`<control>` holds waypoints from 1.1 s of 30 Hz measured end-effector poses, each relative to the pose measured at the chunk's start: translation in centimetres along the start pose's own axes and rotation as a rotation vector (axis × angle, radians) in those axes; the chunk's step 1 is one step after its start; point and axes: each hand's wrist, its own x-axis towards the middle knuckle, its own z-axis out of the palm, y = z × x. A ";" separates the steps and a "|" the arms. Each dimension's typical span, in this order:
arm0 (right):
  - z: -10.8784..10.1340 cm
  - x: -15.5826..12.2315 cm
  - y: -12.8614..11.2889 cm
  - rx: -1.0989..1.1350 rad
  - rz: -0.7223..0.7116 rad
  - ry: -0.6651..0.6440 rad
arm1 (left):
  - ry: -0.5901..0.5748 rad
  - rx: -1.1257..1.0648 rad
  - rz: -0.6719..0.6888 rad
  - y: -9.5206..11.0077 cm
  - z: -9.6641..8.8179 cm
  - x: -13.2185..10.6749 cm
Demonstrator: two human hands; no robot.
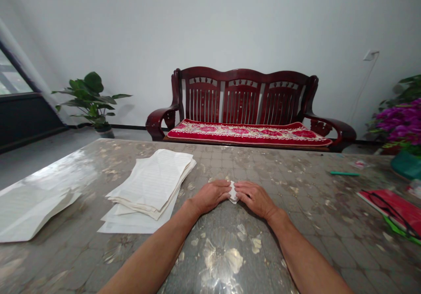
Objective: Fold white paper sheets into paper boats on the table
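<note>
A small folded piece of white paper (pixel 233 193) lies near the middle of the table, partly covered by my fingers. My left hand (pixel 213 194) grips its left side, with fingers pressed together. On the opposite side, my right hand (pixel 255 197) is closed on the paper in the same way. To the left of my left hand sits an uneven stack of white lined paper sheets (pixel 156 180). How the small paper is folded is hidden by my fingers.
The table (pixel 315 232) has a glossy patterned cover. A loose paper sheet (pixel 29 210) lies at far left. On the right are a green pen (pixel 344 174), a red book (pixel 399 206) with dark glasses on it, and purple flowers (pixel 403 121). Behind stands a wooden bench (pixel 241 101).
</note>
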 end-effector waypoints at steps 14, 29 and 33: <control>0.9 0.2 0.7 -0.041 0.109 -0.078 | -0.007 0.226 -0.185 1.2 1.7 0.2; 0.8 0.8 -1.9 -0.185 0.289 -0.181 | -0.082 0.305 -0.329 1.6 2.0 0.7; 0.8 0.5 -1.9 -0.191 0.265 -0.169 | -0.012 0.348 -0.345 2.0 2.7 0.7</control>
